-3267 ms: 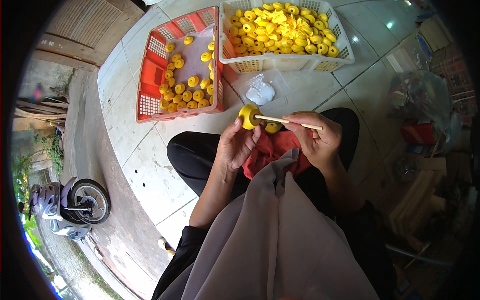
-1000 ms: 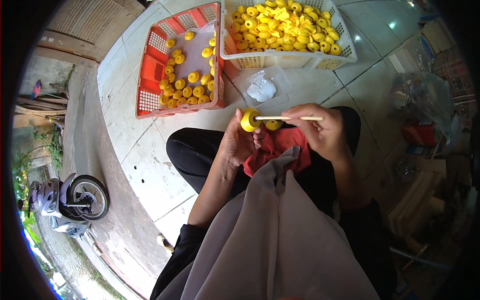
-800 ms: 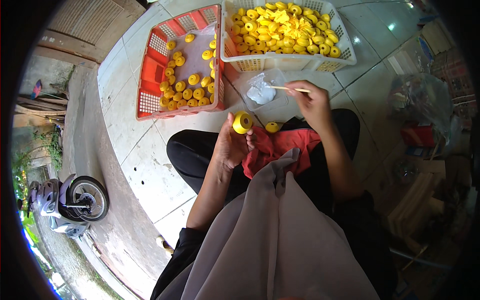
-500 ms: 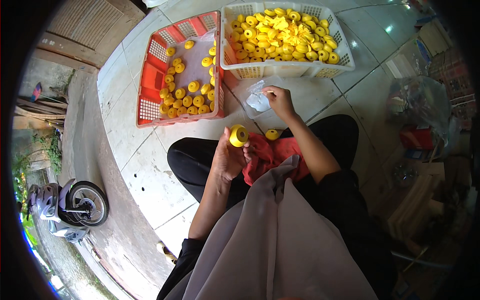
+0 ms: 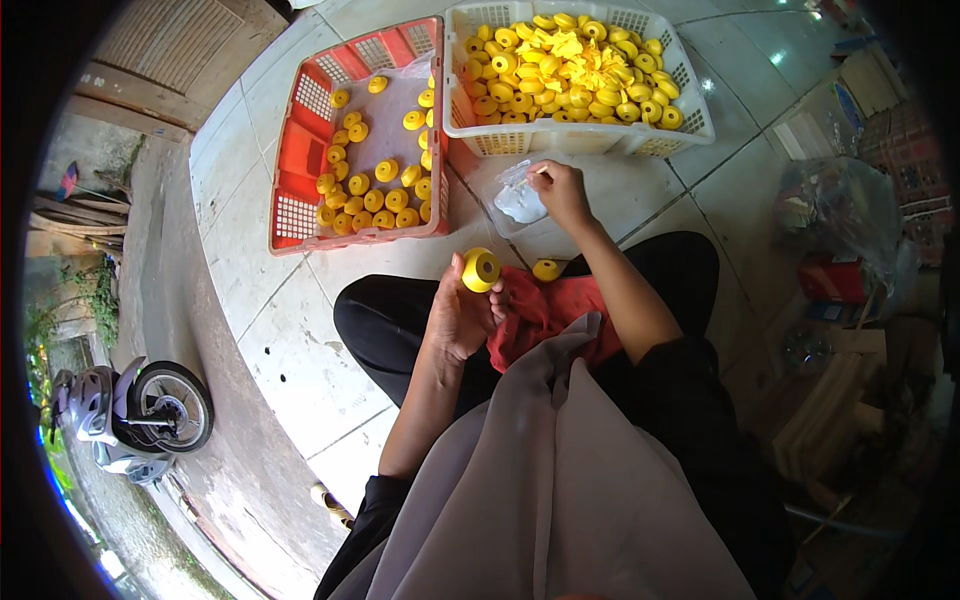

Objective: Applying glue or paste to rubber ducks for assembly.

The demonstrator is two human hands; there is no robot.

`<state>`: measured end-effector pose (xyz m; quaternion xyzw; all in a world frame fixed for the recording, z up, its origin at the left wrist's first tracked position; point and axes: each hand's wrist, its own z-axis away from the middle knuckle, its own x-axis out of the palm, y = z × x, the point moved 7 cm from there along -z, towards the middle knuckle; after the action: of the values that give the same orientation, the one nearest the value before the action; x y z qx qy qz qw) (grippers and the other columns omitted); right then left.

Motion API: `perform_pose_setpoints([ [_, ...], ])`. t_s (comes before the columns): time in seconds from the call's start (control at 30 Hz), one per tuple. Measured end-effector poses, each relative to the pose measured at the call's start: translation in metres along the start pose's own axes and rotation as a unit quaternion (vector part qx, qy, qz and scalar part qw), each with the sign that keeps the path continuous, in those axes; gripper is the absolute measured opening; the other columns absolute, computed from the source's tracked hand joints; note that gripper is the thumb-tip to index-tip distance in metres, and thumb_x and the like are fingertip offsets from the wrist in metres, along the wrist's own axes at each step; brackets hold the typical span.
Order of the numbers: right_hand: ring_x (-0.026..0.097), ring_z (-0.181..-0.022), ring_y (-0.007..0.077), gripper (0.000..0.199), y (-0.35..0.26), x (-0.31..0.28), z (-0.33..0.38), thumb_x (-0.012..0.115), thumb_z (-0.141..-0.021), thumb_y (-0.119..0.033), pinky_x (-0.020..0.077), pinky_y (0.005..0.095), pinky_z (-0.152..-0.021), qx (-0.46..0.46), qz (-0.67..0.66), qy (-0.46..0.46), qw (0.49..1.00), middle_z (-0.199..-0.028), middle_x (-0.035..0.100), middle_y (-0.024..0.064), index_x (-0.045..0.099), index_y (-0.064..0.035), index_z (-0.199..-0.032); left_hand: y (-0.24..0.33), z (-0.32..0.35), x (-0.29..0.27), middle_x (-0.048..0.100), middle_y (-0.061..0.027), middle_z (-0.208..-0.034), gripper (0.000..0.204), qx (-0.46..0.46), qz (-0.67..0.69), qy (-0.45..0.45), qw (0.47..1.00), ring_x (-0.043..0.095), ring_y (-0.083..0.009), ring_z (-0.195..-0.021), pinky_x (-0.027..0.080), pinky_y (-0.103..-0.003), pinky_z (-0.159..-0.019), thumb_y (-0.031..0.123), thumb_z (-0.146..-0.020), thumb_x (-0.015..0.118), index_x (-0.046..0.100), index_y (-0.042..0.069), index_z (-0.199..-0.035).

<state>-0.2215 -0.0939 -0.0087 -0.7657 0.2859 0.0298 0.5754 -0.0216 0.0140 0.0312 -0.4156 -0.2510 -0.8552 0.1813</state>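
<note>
The tiled floor ran pale and scuffed from the seated person's knees out to a wooden door at its far left corner, and a parked scooter stood off its left edge on rougher ground. Against the far edge sat a white basket heaped with yellow plastic wheels, and just left of it, touching, a red basket with a thinner scatter of the same wheels.

The left hand held one yellow wheel up at the fingertips, its grip closed around the rim, above the lap. A second yellow wheel lay on the floor just beyond the red cloth spread over the knees.

The right hand had travelled: a few seconds before it had been at the lap, holding a thin wooden stick into the wheel; by this moment it had reached out to the clear plastic bag lying in front of the white basket. Its fingers were curled down at the bag's top, with a pale stick tip showing beside them; how tightly that grip was closed could not be made out.

Bare tiles lay open between the knees and the red basket; the right side was crowded with bags and wooden pieces.
</note>
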Motion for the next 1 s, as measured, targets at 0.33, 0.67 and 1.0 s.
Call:
perform_pose_setpoints([
  [0.33, 0.065, -0.068, 0.0144, 0.007, -0.057, -0.070, 0.026, 0.056, -0.086, -0.002, 0.0537, 0.0247, -0.061, 0.141, -0.281, 0.026, 0.949, -0.077, 0.064, 0.0101, 0.059, 0.0045, -0.087, 0.012, -0.001, 0.011, 0.057, -0.0122, -0.106, 0.045, 0.081, -0.011, -0.055, 0.995, 0.058, -0.0190, -0.088, 0.051, -0.026, -0.075, 0.032, -0.084, 0.061, 0.048, 0.001, -0.113],
  [0.67, 0.065, -0.067, 0.0193, 0.009, -0.003, -0.002, 0.015, 0.058, -0.080, -0.001, 0.0505, 0.0286, -0.060, 0.013, -0.056, 0.001, 0.998, -0.071, 0.065, 0.0129, 0.063, 0.0016, -0.087, 0.005, 0.007, 0.009, 0.056, -0.0120, -0.106, 0.043, 0.084, -0.005, -0.067, 0.994, 0.058, -0.0211, -0.091, 0.051, -0.026, -0.077, 0.028, -0.084, 0.061, 0.047, 0.000, -0.114],
  [1.0, 0.066, -0.067, 0.0191, 0.008, 0.013, 0.001, 0.014, 0.058, -0.081, -0.003, 0.0512, 0.0269, -0.060, 0.044, -0.066, -0.010, 0.997, -0.072, 0.065, 0.0113, 0.063, 0.0026, -0.084, 0.011, 0.007, 0.001, 0.055, -0.0128, -0.107, 0.043, 0.090, 0.005, -0.056, 0.994, 0.058, -0.0213, -0.092, 0.052, -0.027, -0.077, 0.026, -0.083, 0.062, 0.046, 0.000, -0.115],
])
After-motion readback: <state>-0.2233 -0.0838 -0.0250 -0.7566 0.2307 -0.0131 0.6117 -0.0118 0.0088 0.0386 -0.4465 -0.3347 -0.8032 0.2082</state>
